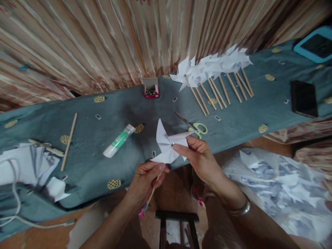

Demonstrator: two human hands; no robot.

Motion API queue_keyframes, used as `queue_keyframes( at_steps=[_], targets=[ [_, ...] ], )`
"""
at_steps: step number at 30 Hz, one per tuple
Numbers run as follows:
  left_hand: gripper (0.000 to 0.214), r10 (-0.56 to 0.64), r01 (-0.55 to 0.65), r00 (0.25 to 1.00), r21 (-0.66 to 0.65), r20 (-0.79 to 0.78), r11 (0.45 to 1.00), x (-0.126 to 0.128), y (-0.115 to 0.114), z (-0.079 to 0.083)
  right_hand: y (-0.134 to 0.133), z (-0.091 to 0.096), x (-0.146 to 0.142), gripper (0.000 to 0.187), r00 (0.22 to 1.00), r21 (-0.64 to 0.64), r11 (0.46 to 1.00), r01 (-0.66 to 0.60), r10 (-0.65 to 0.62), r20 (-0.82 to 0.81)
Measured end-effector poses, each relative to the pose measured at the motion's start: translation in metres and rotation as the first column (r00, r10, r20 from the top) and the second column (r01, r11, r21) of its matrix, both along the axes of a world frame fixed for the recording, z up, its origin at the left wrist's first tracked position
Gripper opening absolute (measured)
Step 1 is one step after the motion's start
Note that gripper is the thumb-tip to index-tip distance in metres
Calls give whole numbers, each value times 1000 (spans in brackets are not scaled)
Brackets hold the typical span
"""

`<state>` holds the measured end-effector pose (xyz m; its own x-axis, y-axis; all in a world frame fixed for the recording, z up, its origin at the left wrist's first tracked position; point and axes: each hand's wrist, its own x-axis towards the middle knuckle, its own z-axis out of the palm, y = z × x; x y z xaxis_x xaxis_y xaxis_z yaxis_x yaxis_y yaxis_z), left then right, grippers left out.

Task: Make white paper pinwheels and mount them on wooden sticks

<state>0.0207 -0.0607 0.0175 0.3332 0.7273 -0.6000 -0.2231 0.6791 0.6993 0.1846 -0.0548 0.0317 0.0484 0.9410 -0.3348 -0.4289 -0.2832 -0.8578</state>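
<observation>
A white paper pinwheel [166, 147] with a metal pin at its centre is held up over the front edge of the cloth. My left hand [150, 176] is closed around its thin wooden stick [151, 195], just below the paper. With thumb and fingers, my right hand [199, 154] pinches the pinwheel at its middle, the thumb on the pin. Behind the right hand lie scissors [201, 129] with pale green handles, one blade side partly behind the paper. A green and white glue stick [119, 141] rests to the left of the pinwheel.
Several finished pinwheels [212, 67] lie in a row at the back. A small red box [151, 90] holds metal pins. Paper sheets [26, 166] and a loose stick [69, 141] are at left. A phone [304, 98] lies at right; a plastic bag [280, 190] of pinwheels stands below.
</observation>
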Motion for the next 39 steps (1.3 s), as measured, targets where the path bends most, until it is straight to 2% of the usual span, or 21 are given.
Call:
queue_keyframes(
  at_steps=[8, 13, 16, 19, 24, 31, 39],
  targets=[
    [39, 2, -4, 1000, -57, -29, 998, -14, -20, 1, 0, -10, -10, 26, 997, -151, 986, -65, 59, -44],
    [41, 68, -70, 997, -108, -20, 992, -21, -29, -3, -1, -12, -15, 30, 992, -228, 967, -118, 123, 11],
    [42, 71, -68, 997, -124, 18, 990, -25, -34, -6, -1, -11, -14, 32, 972, -266, 944, -195, 222, 76],
    [40, 76, -70, 996, -153, 36, 986, -29, -40, -11, 3, -8, -12, 27, 931, -313, 911, -268, 328, 159],
    [39, 68, -55, 996, -200, 59, 978, -31, -47, -19, 13, -2, -10, 16, 848, -460, 826, -326, 471, 244],
    [35, 71, -55, 995, -221, 67, 974, -29, -49, -26, 30, -6, -7, 20, 688, -507, 737, -447, 645, 332],
    [28, 66, -52, 996, -230, 52, 972, -25, -49, -28, 39, -10, -7, 20, 611, -520, 707, -479, 694, 381]
  ],
)
